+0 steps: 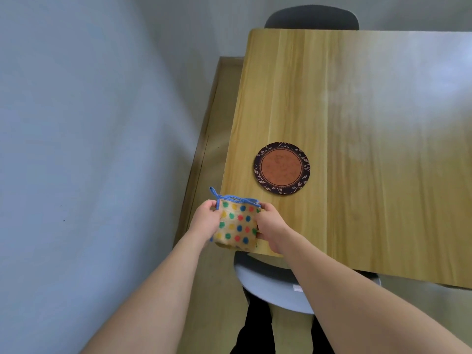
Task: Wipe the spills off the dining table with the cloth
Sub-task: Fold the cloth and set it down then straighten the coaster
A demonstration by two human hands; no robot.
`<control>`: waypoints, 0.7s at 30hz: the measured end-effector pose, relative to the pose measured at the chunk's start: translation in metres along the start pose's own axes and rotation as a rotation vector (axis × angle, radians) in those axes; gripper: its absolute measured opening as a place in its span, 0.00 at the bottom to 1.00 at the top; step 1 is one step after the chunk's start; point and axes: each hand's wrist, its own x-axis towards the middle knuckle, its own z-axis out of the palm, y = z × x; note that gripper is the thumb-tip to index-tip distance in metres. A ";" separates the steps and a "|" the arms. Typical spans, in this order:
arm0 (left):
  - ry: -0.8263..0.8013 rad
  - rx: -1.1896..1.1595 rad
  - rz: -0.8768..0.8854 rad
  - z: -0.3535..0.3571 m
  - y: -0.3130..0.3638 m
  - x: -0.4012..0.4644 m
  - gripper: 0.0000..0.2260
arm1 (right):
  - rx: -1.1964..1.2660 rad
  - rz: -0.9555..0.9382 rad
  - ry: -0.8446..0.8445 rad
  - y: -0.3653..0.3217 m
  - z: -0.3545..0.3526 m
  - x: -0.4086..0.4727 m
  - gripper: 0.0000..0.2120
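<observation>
Two bare forearms reach forward from the bottom edge, meeting at a folded cloth (237,224) held over the near left corner of the table (370,154). The left hand (204,221) grips the cloth's left side, fingers curled around its edge; the right hand (272,229) grips the right side the same way, thumb on top. The cloth sits between the two hands, a soft, thick square of tan fabric printed with red, blue, green and yellow dots, bound in blue trim with a small blue loop sticking up at its far left corner. Whether its underside touches the tabletop cannot be told. Just beyond and to the right lies a round coaster (282,168), flat on the wood, rust-orange in the middle with a dark rim of pale leaves. The table is smooth, light yellow wood grain with a glossy sheen. A pale rounded chair seat (270,284) sits under its near edge, and a dark chair back (311,17) shows at the far end.
</observation>
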 end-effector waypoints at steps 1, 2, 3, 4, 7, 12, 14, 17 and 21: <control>-0.008 0.012 -0.003 0.001 -0.001 0.002 0.10 | 0.000 0.005 0.015 0.000 0.002 0.003 0.23; -0.014 0.025 -0.007 0.001 -0.003 0.003 0.10 | 0.003 0.015 0.028 0.000 0.002 0.005 0.23; -0.019 0.037 -0.010 0.003 -0.004 0.002 0.11 | 0.005 0.024 0.036 0.001 0.002 0.006 0.22; -0.028 0.041 -0.013 0.003 -0.005 0.002 0.11 | 0.002 0.033 0.042 0.003 0.001 0.006 0.22; -0.035 0.059 -0.030 0.001 -0.003 0.000 0.12 | -0.044 0.044 0.078 0.005 -0.004 0.006 0.21; 0.190 0.184 0.073 -0.004 0.021 -0.010 0.17 | -0.143 0.043 0.204 -0.009 -0.033 -0.009 0.22; 0.183 0.165 0.115 0.001 0.042 -0.008 0.18 | -0.096 0.045 0.246 -0.019 -0.050 -0.013 0.21; 0.097 0.053 0.080 0.022 0.080 -0.002 0.18 | 0.030 0.047 0.278 -0.039 -0.078 -0.014 0.20; 0.021 -0.181 -0.042 0.065 0.117 0.010 0.22 | 0.134 0.074 0.281 -0.062 -0.115 0.005 0.20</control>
